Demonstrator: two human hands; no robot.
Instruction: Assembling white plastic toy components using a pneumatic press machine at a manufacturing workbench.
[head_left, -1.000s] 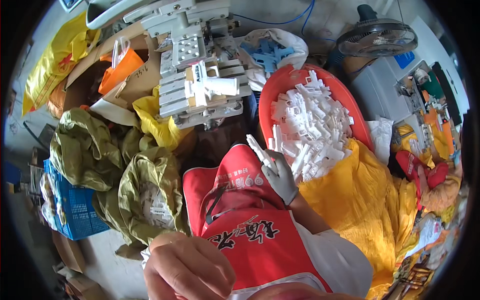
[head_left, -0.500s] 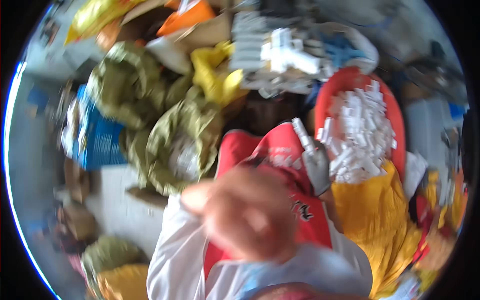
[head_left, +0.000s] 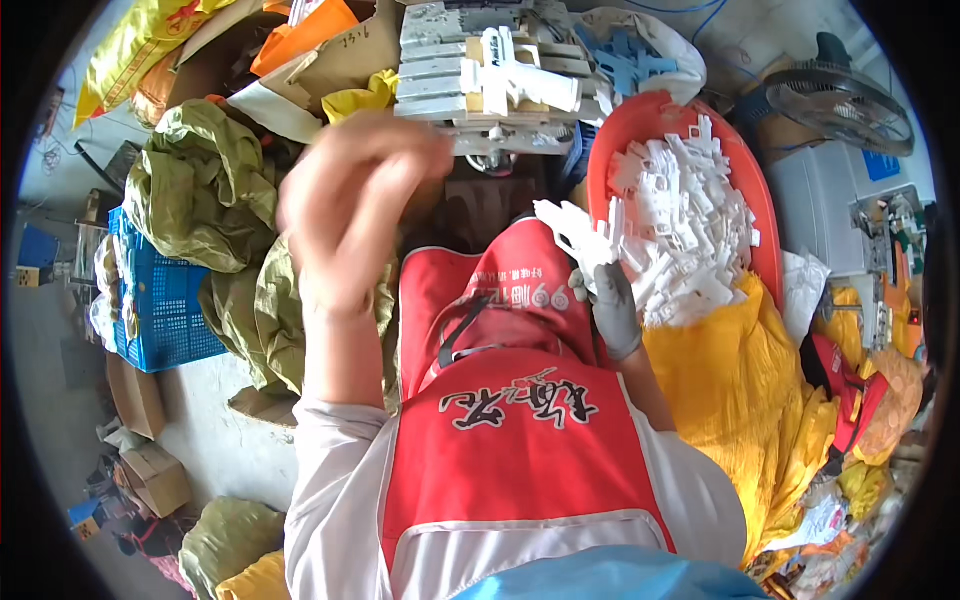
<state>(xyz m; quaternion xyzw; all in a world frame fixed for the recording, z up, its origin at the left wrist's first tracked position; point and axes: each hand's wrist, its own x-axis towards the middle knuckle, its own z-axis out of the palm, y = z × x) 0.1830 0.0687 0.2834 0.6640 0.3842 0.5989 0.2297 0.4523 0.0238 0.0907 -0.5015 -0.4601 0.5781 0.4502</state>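
Observation:
My right hand (head_left: 612, 315), in a grey glove, is closed on a white plastic toy pistol part (head_left: 577, 232) beside the red tub. That tub (head_left: 770, 215) is heaped with white plastic toy pistol parts (head_left: 690, 220). My bare left hand (head_left: 360, 195) is raised over the left side, above the olive sack. Motion smears its fingers, which look bent; I cannot make out anything in them. Ahead, a white toy pistol part (head_left: 515, 78) lies on top of the grey slatted workbench (head_left: 430, 85).
An olive sack (head_left: 200, 190) and a blue crate (head_left: 165, 320) stand at left. Behind them is a cardboard box (head_left: 340, 65). A yellow sack (head_left: 730, 400) lies against the tub's near end. Blue plastic parts (head_left: 635, 65) sit in a white sack; a black fan (head_left: 840, 100) stands far right.
My left hand has moved away from my chest, forward and left. The whole view has shifted and sharpened. My right hand still holds the white part beside the tub, now tilted differently.

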